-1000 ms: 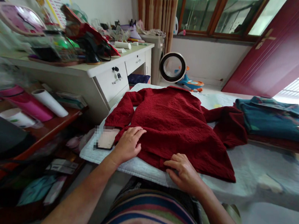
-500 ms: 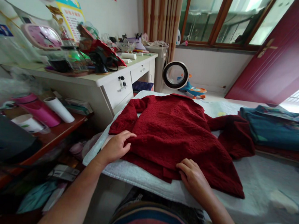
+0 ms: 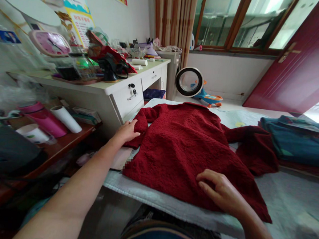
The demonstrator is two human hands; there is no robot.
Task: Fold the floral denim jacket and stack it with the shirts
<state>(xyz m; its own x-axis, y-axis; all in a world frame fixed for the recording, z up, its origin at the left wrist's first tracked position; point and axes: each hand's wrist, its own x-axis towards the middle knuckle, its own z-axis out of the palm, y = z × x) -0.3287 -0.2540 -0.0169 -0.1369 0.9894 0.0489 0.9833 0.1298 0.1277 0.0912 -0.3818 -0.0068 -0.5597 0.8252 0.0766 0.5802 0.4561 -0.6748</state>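
A dark red textured garment (image 3: 179,150) lies spread on the table's pale cloth (image 3: 154,195), its collar at the far side and a sleeve out to each side. My left hand (image 3: 128,132) rests at the outer edge of the left sleeve, fingers apart. Over the lower right part of the garment is my right hand (image 3: 215,187), its fingers slightly curled and touching or just above the fabric; whether they pinch any of it cannot be made out. The right sleeve (image 3: 258,148) lies bent and bunched.
Folded blue clothes (image 3: 300,138) are stacked at the right. A white desk (image 3: 125,99) with cluttered top stands at the back left. On a brown shelf (image 3: 73,139) at the left are a pink bottle (image 3: 43,118) and a white roll (image 3: 66,119).
My left hand has moved from the lower left of the garment up to the left sleeve. The lower hem now lies flatter and straighter. My right hand has shifted slightly right.
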